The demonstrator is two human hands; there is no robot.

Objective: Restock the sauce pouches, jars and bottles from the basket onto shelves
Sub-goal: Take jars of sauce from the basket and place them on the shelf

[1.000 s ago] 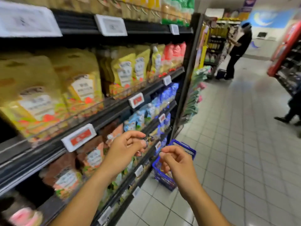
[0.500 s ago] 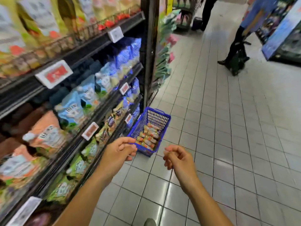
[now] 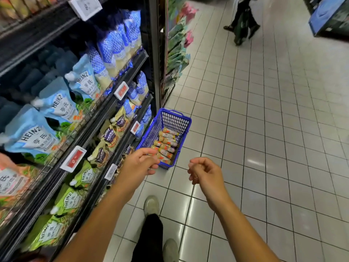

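Nearest, at the bottom of the view, a dark trouser leg [image 3: 149,235] and two pale shoes [image 3: 151,205] stand on the white tiled floor [image 3: 264,129]. Both bare forearms reach forward and down from the lower edge, the left one running along the shelf fronts, the right one out over the open tiles. The left hand [image 3: 139,161] is palm down with its fingers loosely curled and the thumb close to the forefinger; nothing shows in its grasp. Its fingertips overlap the near corner of the basket in the view, but whether they touch the rim I cannot tell. The right hand [image 3: 205,173] hangs beside it, apart from the basket, wrist bent, fingers slackly curled inward and holding nothing.

Just beyond the left hand the blue plastic basket [image 3: 186,121] sits on the floor, close against the foot of the shelves [image 3: 98,120]. Inside it lie small bottles [image 3: 166,142] with tan contents and orange-red labels, on their sides in a row. To the left the shelves carry upright sauce pouches [image 3: 32,137]: light blue ones on a higher tier, green ones lower, purple-labelled ones nearer the basket, with red and white price tags [image 3: 73,158] clipped to the shelf edges. Far up the aisle another person [image 3: 243,21] in dark clothes stands on the tiles
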